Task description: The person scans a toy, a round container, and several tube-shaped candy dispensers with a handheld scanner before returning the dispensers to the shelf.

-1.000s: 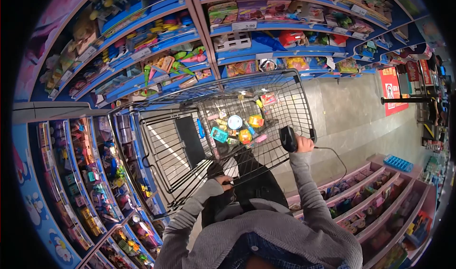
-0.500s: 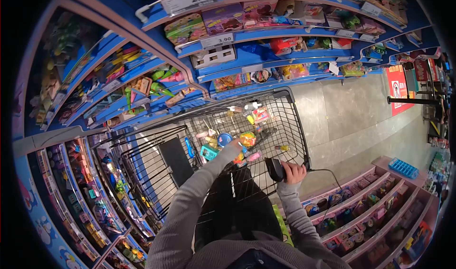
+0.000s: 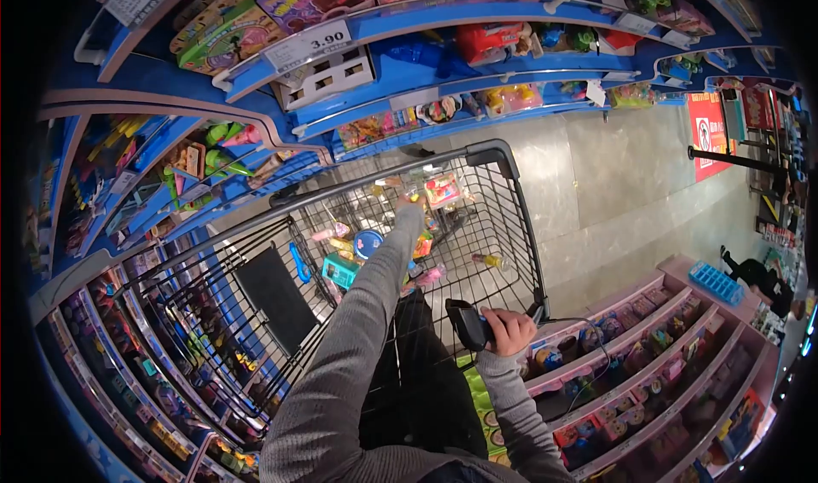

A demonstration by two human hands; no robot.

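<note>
My left hand (image 3: 411,202) reaches down into the black wire shopping cart (image 3: 530,253), beside a red and yellow packet (image 3: 442,190); its fingers are small and partly hidden. My right hand (image 3: 509,329) is wrapped round a black handheld scanner (image 3: 468,324) with a cable, near the cart's near right corner. Lying in the cart are a blue round tub (image 3: 367,244), a teal box (image 3: 341,271), a pink item (image 3: 429,275) and a small yellowish tube (image 3: 488,260).
Blue shelves (image 3: 392,108) of toys run along the far side and the left. A pink tiered rack (image 3: 630,372) stands at the lower right, with a blue tray (image 3: 716,283) on top. Grey floor (image 3: 596,193) lies beyond the cart. A dark-clothed person (image 3: 754,278) is at the far right.
My left hand has moved farther into the cart, from the round yellow item towards the red and yellow packet. The view has shifted, and my right hand still holds the scanner.
</note>
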